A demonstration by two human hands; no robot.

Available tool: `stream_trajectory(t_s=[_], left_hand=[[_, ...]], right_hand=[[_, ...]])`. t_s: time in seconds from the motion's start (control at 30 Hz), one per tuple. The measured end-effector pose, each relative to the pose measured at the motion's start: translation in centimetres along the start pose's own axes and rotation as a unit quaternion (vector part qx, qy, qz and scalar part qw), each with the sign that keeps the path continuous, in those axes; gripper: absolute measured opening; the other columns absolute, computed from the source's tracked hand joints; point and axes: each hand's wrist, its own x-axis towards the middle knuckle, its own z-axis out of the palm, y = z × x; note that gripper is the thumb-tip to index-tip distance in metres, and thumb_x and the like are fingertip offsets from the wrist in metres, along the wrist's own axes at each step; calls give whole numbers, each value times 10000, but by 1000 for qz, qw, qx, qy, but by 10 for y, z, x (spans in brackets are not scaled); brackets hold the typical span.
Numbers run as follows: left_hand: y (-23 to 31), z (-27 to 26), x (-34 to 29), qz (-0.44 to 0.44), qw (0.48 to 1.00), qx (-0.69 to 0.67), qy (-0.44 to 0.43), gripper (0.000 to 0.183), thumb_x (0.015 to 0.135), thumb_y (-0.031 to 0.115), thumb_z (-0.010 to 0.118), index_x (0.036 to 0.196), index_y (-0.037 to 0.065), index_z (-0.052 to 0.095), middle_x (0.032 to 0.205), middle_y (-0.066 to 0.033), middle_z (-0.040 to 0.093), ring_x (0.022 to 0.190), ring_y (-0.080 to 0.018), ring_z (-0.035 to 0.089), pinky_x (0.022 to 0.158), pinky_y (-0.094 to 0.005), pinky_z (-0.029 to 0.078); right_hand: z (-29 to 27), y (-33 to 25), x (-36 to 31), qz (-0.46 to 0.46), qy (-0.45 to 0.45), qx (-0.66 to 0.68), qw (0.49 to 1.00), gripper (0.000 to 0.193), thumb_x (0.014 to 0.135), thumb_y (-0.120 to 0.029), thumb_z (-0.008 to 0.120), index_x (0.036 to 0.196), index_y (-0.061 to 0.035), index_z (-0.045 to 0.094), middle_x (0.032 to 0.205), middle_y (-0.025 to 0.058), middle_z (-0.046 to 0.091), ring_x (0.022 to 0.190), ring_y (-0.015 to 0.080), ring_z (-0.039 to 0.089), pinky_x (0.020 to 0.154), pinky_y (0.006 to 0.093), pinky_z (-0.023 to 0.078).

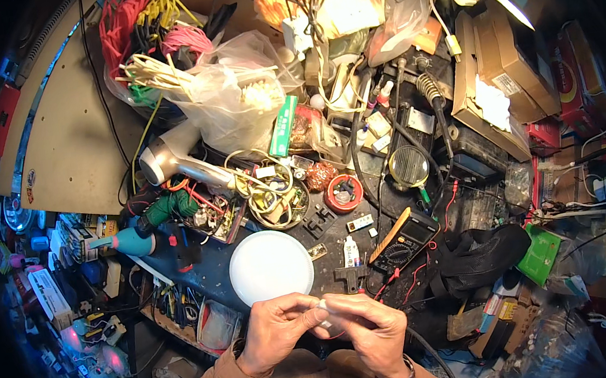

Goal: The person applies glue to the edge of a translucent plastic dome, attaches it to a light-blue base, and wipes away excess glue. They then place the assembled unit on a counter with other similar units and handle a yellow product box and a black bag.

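Observation:
Both hands meet at the near edge of the bench, fingertips close together. My left hand pinches with thumb and forefinger at a small whitish piece. Around the same piece close the fingers of my right hand, which cover most of it, so its kind cannot be made out. Just beyond my left hand lies a round white dome-shaped cover. A white tube and a dark T-shaped piece sit beyond my right hand. To their right is a multimeter with a yellow edge and red leads.
A hair dryer lies among tangled wires at the left. A red round tin and a soldering iron in its coiled holder are farther back. Cardboard boxes stand at right, near black cloth. An open drawer of tools is at left.

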Motion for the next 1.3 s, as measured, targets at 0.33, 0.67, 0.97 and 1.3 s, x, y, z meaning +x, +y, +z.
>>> stream_trajectory(t_s=[0.33,0.67,0.97,1.3], left_hand=[[9,4,3,33,916,-397,-40,1069,1125,754,395,1733,-116,266,1841,-333,186,1745,-424,147,1439,-572,129],[13,9,29,74,895,-428,-106,1178,1082,815,407,1765,-106,135,1875,-278,128,1755,-391,118,1444,-509,116],[-19,17,13,192,963,-190,12,1144,1067,863,383,1793,-3,201,1872,-257,192,1755,-384,148,1416,-545,171],[-18,17,11,148,967,-208,15,1113,1091,854,327,1780,-15,245,1859,-222,271,1725,-375,270,1399,-510,203]], right_hand=[[-27,21,-34,178,-13,76,981,192,941,77,870,1127,79,821,1076,112,844,955,141,788,869,272,645],[-92,10,-56,211,111,-95,967,157,968,83,792,1123,68,777,1026,107,824,895,150,779,800,298,630],[36,41,-19,243,92,261,930,262,1061,14,778,1299,69,684,1280,152,767,1163,191,748,1002,343,624],[30,38,-5,196,13,109,974,196,963,96,848,1123,65,740,1135,139,813,1061,178,784,968,313,644]])
